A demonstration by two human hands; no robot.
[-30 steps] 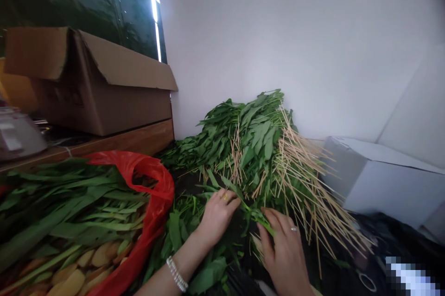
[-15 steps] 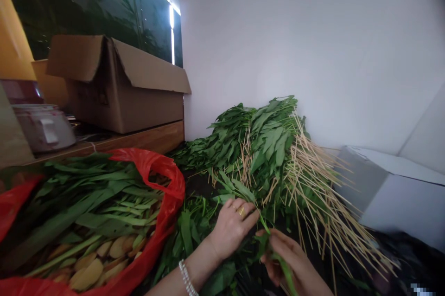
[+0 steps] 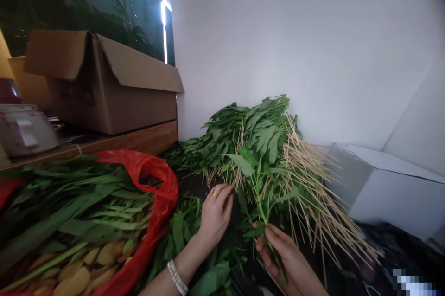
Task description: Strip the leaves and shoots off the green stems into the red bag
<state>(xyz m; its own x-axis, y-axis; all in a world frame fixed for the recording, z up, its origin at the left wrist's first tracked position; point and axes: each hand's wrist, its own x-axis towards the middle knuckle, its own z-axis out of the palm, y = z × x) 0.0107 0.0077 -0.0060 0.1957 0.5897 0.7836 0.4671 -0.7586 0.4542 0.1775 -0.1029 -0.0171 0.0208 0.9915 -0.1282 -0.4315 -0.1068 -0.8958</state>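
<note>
My right hand (image 3: 287, 259) is closed around the stem of a leafy green sprig (image 3: 257, 194), which looks like water spinach. The sprig stands up from the fingers with its leaves spread at the top. A thin pale stick shows below this hand; whether it is gripped I cannot tell. My left hand (image 3: 216, 215), wearing a ring and a beaded bracelet, is apart from the sprig, fingers bent forward and thumb separate, with nothing visible in it. Loose greens (image 3: 186, 228) lie beside it. Ahead rises a pile of leafy bundles (image 3: 266, 133) on thin wooden skewers (image 3: 309, 170).
At left, a red plastic bag (image 3: 163, 194) holds long green leaves and pale sliced pieces. Behind it, an open cardboard box (image 3: 139, 108) and a whitish tub (image 3: 26, 131) stand on a wooden ledge. A white box (image 3: 392, 194) is at right, black plastic (image 3: 396, 245) before it.
My left hand has let go of the sprig and moved left. The sprig now stands more upright in my right hand, its leaves spread. The view has turned slightly right.
</note>
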